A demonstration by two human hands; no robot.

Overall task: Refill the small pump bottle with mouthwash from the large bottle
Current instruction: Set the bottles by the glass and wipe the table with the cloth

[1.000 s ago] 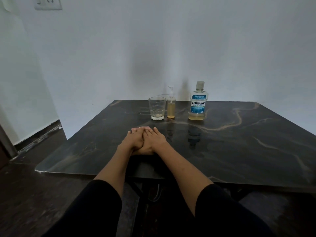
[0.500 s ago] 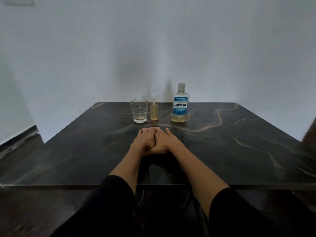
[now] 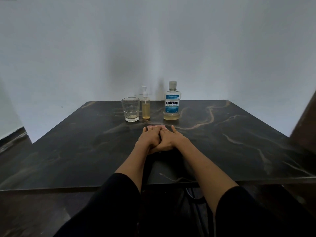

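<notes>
A plain pale wall (image 3: 153, 40) rises behind the dark marble table (image 3: 230, 142), whose top is streaked with tan veins. My left hand (image 3: 149, 139) and my right hand (image 3: 169, 140) lie together on the table in front of me, the left laid over the right with fingers overlapping; they grip nothing but each other, and I cannot tell exactly how the lower fingers curl. Black sleeves (image 3: 119, 202) cover my upper arms.

Near the far edge three things stand upright in a row beyond my fingertips. The large bottle (image 3: 171, 101) is on the right, capped, with a blue label reading Listerine Cool Mint and a shallow layer of yellowish liquid at its bottom. To its left, with a gap between them, stands the small pump bottle (image 3: 145, 106), pump head on, filled most of the way with amber liquid. Just beside that, further left, is a clear glass (image 3: 130, 109) with a little pale residue at the base. Nothing lies between my hands and the bottles
</notes>
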